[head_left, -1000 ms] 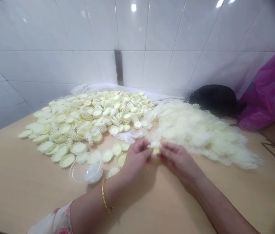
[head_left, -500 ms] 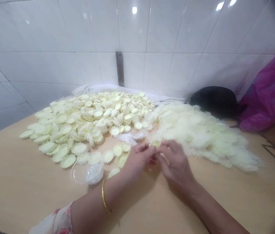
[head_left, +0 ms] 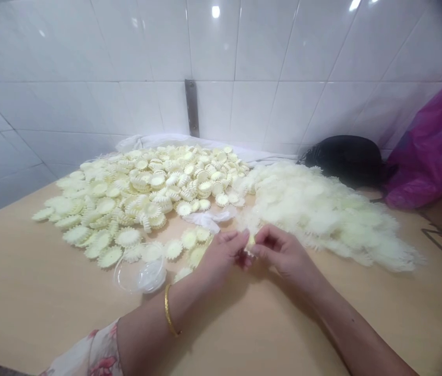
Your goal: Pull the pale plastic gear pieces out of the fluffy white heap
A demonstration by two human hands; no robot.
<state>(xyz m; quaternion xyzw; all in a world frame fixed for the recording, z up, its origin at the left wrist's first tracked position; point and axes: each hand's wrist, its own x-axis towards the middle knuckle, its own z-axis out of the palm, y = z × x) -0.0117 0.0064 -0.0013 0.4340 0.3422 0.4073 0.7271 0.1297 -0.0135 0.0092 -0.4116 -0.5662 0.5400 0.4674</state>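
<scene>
Disc (head_left: 251, 242), pale yellow and partly hidden, was pinched between fingertips of the left hand (head_left: 225, 255) and the right hand (head_left: 284, 256) above a table (head_left: 228, 334). Left of the disc spread a pile of scalloped pieces (head_left: 150, 188); right of it lay a gauzy heap (head_left: 314, 209); beyond it rose a tiled wall (head_left: 255, 47).

A light wood-toned tabletop (head_left: 68, 297) is set against a tiled wall. Its left and middle are covered by a broad heap of pale yellow, scalloped discs (head_left: 158, 188), some overlapping, some tipped on edge. Its right half is occupied by a spread of sheer, frilled whitish pieces (head_left: 314, 209). Between the two, a crumpled white scrap (head_left: 208, 219) is seen. A clear round container (head_left: 150, 277) is placed before the heap, and the back edge is lined with white sheeting (head_left: 158, 140).
</scene>
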